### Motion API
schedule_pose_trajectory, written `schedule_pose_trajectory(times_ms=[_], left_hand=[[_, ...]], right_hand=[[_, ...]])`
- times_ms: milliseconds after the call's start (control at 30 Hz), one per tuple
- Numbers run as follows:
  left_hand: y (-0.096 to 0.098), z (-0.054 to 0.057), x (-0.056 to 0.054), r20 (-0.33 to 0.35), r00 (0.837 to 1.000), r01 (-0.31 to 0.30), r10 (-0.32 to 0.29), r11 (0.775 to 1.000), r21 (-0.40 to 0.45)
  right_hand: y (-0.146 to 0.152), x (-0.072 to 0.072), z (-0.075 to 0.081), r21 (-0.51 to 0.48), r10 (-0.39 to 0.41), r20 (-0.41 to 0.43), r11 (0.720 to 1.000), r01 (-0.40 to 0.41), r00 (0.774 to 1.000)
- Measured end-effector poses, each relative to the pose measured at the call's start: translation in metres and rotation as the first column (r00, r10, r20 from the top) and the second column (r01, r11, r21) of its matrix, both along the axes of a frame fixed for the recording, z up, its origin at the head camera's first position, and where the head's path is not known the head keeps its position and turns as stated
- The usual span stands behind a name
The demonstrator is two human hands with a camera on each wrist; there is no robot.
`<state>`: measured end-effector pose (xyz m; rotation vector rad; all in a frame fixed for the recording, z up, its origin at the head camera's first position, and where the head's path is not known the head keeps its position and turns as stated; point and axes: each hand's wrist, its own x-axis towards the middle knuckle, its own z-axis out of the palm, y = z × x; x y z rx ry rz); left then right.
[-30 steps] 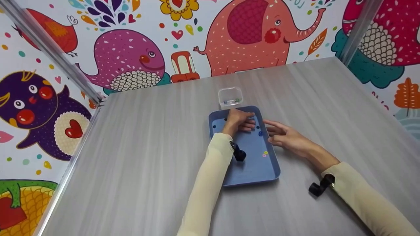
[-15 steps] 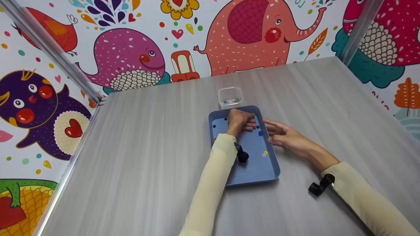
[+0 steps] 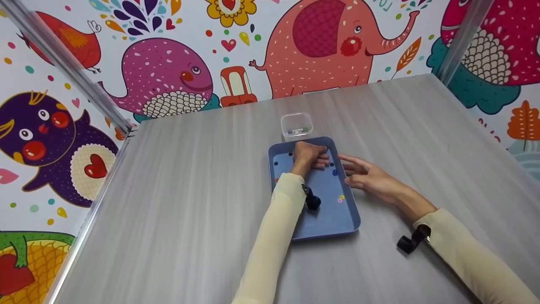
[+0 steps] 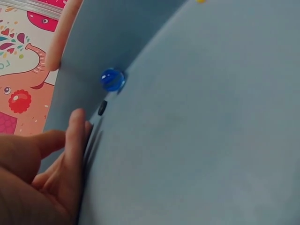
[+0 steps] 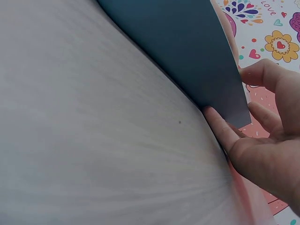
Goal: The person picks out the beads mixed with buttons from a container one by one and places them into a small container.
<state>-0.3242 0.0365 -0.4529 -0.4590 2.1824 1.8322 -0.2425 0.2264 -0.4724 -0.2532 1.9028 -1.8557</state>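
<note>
A shallow blue tray (image 3: pixel 320 217) stands on the table. My left hand (image 3: pixel 310 156) is inside its far end, near the far right corner; in the left wrist view its fingers (image 4: pixel 74 145) reach along the tray floor beside the wall, with nothing seen between them. Just past the fingertips lie a small black piece (image 4: pixel 102 108) and a shiny blue marble (image 4: pixel 112 79). Outside the tray, my right hand (image 3: pixel 371 179) rests its fairly straight fingertips against the right wall. What lies under the left palm is hidden.
Behind the tray is a clear plastic box (image 3: pixel 296 122) with several small pieces in it. Yellow and pink rings (image 3: pixel 340 200) lie by the tray's right wall, an orange piece (image 3: pixel 276 180) by the left one. Printed panels (image 3: pixel 168 76) edge the table (image 3: pixel 190 190).
My left hand and forearm have shifted slightly right within the tray, bringing the orange piece into view. The right hand and the tray stay where they were.
</note>
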Motion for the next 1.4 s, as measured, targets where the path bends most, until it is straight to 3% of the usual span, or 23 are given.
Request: schedule_pose_trajectory(times_ms=[233,800,1200,1400], left_hand=[[0.001,-0.001,0.002,-0.026,1.000,-0.014,0.015,0.999,0.033],[0.003,-0.004,0.002,-0.028,1.000,-0.012,0.012,1.000,-0.003],[0.002,0.004,0.005,-0.015,1.000,-0.003,0.004,0.998,0.059],[0.000,0.008,0.007,-0.005,1.000,-0.004,0.004,0.999,0.050]], right_hand=[[-0.001,0.000,-0.001,-0.012,0.004,-0.011,1.000,-0.004,1.000],[0.000,0.000,-0.001,-0.015,0.004,-0.010,1.000,-0.004,1.000],[-0.001,0.000,0.000,-0.035,0.023,-0.012,0.999,-0.023,1.000],[0.000,0.000,-0.001,-0.023,0.011,-0.010,1.000,-0.011,1.000]])
